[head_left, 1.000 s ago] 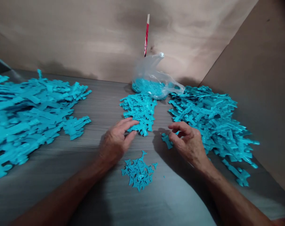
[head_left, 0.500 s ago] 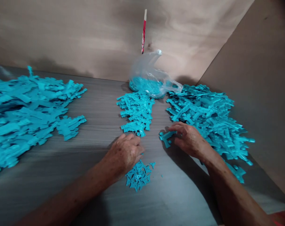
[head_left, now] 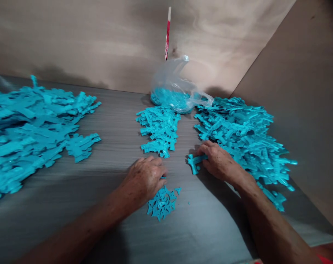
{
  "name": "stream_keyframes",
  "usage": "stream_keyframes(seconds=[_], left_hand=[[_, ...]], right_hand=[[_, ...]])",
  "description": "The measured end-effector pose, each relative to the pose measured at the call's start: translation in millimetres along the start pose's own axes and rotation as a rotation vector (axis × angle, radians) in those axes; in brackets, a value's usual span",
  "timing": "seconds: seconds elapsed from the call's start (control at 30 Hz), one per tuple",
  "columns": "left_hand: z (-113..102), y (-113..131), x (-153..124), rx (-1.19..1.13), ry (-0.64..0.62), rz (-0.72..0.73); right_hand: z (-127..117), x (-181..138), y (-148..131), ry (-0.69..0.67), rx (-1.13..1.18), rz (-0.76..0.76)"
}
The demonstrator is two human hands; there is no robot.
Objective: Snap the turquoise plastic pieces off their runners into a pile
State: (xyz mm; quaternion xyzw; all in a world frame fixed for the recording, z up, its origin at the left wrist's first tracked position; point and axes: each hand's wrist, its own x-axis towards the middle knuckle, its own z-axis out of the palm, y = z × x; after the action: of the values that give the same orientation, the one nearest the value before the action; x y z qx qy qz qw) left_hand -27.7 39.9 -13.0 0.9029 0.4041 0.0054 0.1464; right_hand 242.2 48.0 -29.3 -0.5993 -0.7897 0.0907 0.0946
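Note:
My left hand (head_left: 147,179) rests knuckles-up on the grey table, fingers curled down over the top of a small heap of flat turquoise plastic bits (head_left: 162,203); what its fingertips hold is hidden. My right hand (head_left: 218,161) lies at the left edge of the big right-hand pile of turquoise plastic pieces (head_left: 243,135), fingers closed on a turquoise piece (head_left: 195,161) that sticks out to the left. A middle pile of turquoise pieces (head_left: 159,128) lies just beyond both hands.
A clear plastic bag (head_left: 177,88) with small turquoise bits stands at the back by the brown board wall, a red-and-white stick (head_left: 167,33) rising behind it. A large pile of turquoise strips (head_left: 31,128) covers the table's left. A board wall closes the right side.
My left hand pulled back from the middle pile toward me onto the small heap and curled its fingers. My right hand closed on the turquoise piece at the right pile's edge.

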Motion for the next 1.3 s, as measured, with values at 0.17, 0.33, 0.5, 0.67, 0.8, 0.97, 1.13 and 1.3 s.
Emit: stream_keyframes(seconds=[0.17,0.33,0.5,0.67,0.8,0.97,1.13,1.3], left_hand=[[2.8,1.4,-1.2,-0.001,0.009,-0.011],[5.5,3.0,-2.8,0.001,0.029,-0.001],[10.6,4.4,-2.0,-0.046,0.034,-0.031],[3.4,2.4,-3.4,-0.274,0.074,-0.098],[-10.0,2.4,-6.3,-0.451,0.215,-0.191],[-4.8,8.3,-2.8,-0.763,0.293,-0.271],[10.9,17.0,0.4,-1.137,0.22,-0.291],[16.1,21.7,-2.4,-1.088,0.303,-0.303]], right_hand=[[-16.9,-5.6,3.8,-0.062,0.117,0.003],[-23.4,-13.1,-11.8,-0.028,0.272,-0.078],[-2.8,-15.1,-44.9,0.025,0.084,-0.23],[0.3,-15.9,-46.2,-0.077,0.24,-0.277],[-6.6,-13.7,-35.0,-0.003,0.42,-0.144],[-8.7,-14.8,-45.1,-0.041,0.628,-0.104],[-4.1,-18.1,-58.5,-0.044,0.722,-0.152],[-1.3,-20.7,-64.1,-0.087,0.803,-0.136]])
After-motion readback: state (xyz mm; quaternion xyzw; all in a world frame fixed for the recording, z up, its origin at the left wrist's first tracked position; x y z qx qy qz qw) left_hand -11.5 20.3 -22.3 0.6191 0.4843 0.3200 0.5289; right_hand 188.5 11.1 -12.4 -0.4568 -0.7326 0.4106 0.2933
